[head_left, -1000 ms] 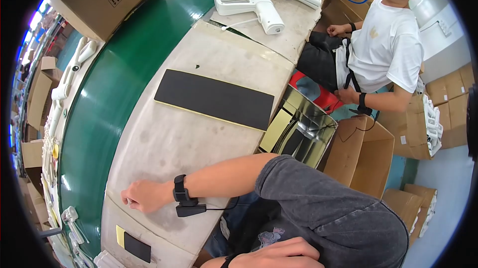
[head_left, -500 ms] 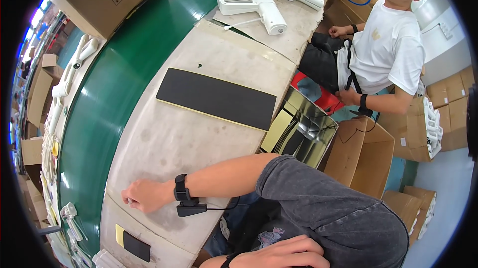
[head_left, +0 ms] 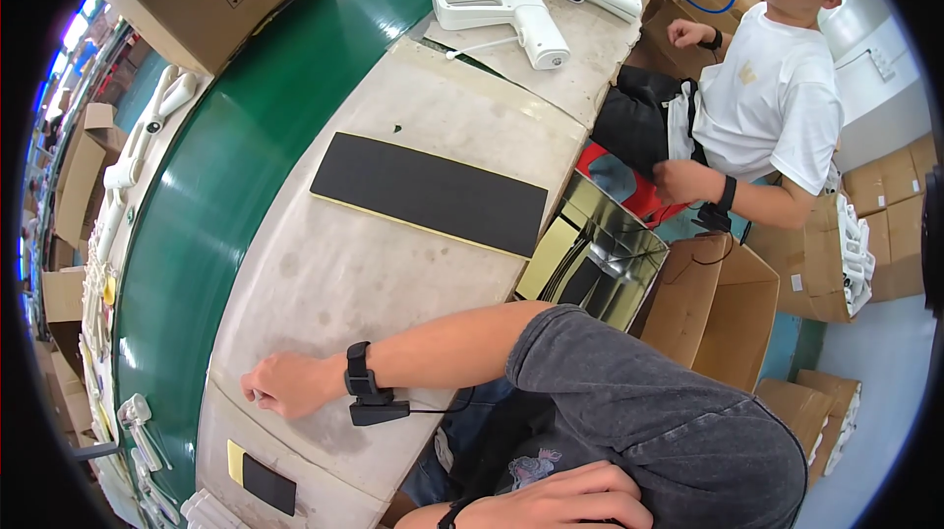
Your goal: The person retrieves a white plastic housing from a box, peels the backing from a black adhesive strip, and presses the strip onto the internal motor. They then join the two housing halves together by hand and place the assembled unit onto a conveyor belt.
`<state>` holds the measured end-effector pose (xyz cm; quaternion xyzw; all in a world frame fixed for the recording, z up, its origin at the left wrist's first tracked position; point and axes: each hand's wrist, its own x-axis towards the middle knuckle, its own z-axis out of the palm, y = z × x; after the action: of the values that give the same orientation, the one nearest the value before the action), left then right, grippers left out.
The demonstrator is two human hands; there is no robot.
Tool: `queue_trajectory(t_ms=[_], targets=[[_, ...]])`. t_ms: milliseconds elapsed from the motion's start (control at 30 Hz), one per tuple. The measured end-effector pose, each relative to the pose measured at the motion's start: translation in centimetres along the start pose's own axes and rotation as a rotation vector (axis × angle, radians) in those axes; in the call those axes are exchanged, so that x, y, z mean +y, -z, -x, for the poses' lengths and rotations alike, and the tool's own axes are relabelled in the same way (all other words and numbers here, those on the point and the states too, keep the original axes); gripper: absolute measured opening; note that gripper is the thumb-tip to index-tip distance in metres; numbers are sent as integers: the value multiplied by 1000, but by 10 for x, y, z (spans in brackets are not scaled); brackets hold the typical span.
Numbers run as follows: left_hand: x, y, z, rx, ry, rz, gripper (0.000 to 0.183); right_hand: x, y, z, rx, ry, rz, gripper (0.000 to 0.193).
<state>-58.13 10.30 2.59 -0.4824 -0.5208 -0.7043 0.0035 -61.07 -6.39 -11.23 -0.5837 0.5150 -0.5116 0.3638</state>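
Observation:
My right hand (head_left: pixel 285 383) rests on the pale worktop (head_left: pixel 324 283) with its fingers curled into a loose fist, and nothing shows in it. A black strap with a small dark box (head_left: pixel 379 413) sits on that wrist, a cable running from it. Low in the picture, my left hand (head_left: pixel 565 501) lies over my right arm's grey sleeve, fingers stretched out and holding nothing. A small black pad with a yellow edge (head_left: pixel 267 485) lies just below my right hand. Farther up the worktop lies a long black foam-like strip (head_left: pixel 428 193) with a yellow underside.
A green conveyor belt (head_left: pixel 187 264) curves along the left. White gun-shaped devices (head_left: pixel 521 18) lie on the far worktop. At the right sits a person in a white shirt (head_left: pixel 777 87). Beside the worktop are a shiny box of sheets (head_left: pixel 610 259) and an open carton (head_left: pixel 733 308).
The person in the white shirt has raised one hand and shifted the other toward the left. My own hands and the pads stay where they were.

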Motion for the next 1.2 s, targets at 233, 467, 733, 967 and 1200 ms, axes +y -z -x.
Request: queue_trajectory(t_ms=[233,467,733,967,1200], targets=[[6,6,-5,230,62,184,23,6,0,-2,0,2,8,14],[-2,2,2,5,25,28,22,5,-4,0,-7,-4,5,15],[23,24,52,337,415,-349,14,14,-10,-2,66,67,12,16],[77,75,153,884,871,-1255,14,22,1,0,82,326,185,9],[80,103,250,1256,925,-1424,29,23,-21,-15,143,250,-11,19]])
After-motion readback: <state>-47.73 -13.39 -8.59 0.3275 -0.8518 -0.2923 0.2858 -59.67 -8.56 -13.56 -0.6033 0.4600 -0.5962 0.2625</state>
